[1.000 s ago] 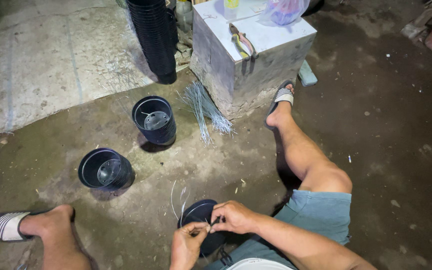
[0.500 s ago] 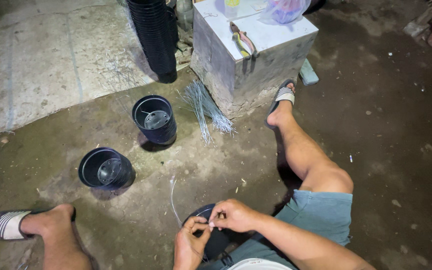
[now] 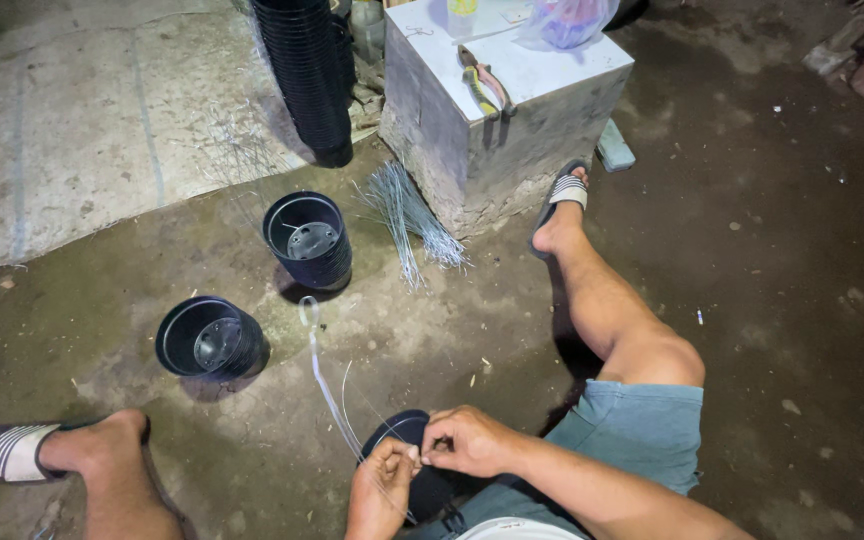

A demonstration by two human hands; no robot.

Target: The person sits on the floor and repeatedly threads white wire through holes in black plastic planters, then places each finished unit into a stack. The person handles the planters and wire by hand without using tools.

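A thin wire (image 3: pixel 327 385) is pinched by the left hand (image 3: pixel 380 490) and the right hand (image 3: pixel 469 441) above a black pot (image 3: pixel 402 430), low on the floor (image 3: pixel 772 300) between the legs.

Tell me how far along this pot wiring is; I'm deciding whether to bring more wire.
Looks early. Two black pots stand apart on the ground, seemingly with wire in them. In hand: the left hand and right hand pinch a thin wire at another black pot. Left: a tall pot stack and a wire bundle remain by the block.
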